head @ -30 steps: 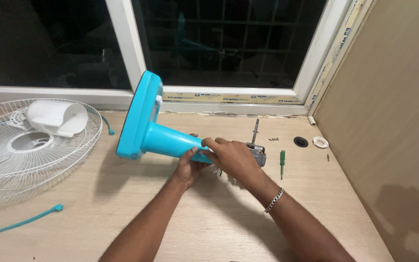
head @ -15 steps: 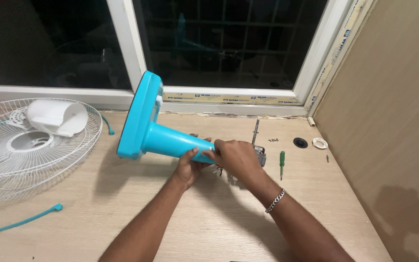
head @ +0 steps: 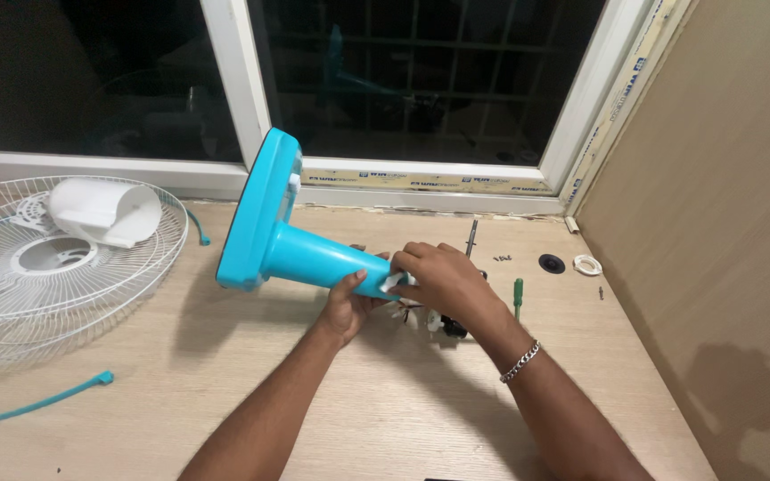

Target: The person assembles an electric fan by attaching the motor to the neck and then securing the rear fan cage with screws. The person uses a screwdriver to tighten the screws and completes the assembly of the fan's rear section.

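Turquoise fan stand [head: 287,240] lies on its side across the middle of the pale wood worktop [head: 385,401], round base tipped up toward the window [head: 403,80], tapered neck pointing right into my hands. My left hand [head: 348,303] cups the neck from below and the near side, fingers [head: 356,283] closed around it, thumb up along the plastic. My right hand [head: 438,281] sits over the narrow end of the neck, fingers curled down on a small white part there; whether they pinch it or only press on it I cannot tell. Just under my right hand, a cluster of dark and white motor parts with wires [head: 443,322] rests on the worktop, partly hidden by my wrist. A thin metal shaft [head: 471,239] stands out behind my knuckles. A green-handled screwdriver [head: 518,294] lies just right of my right hand. Farther right, near the brown side panel [head: 715,223], a black ring [head: 551,264] and a small white ring [head: 588,264] lie side by side. At far left, the white wire fan grille [head: 73,276] lies flat with a white plastic housing [head: 104,212] on it. A turquoise strip [head: 37,405] lies near the front left edge.
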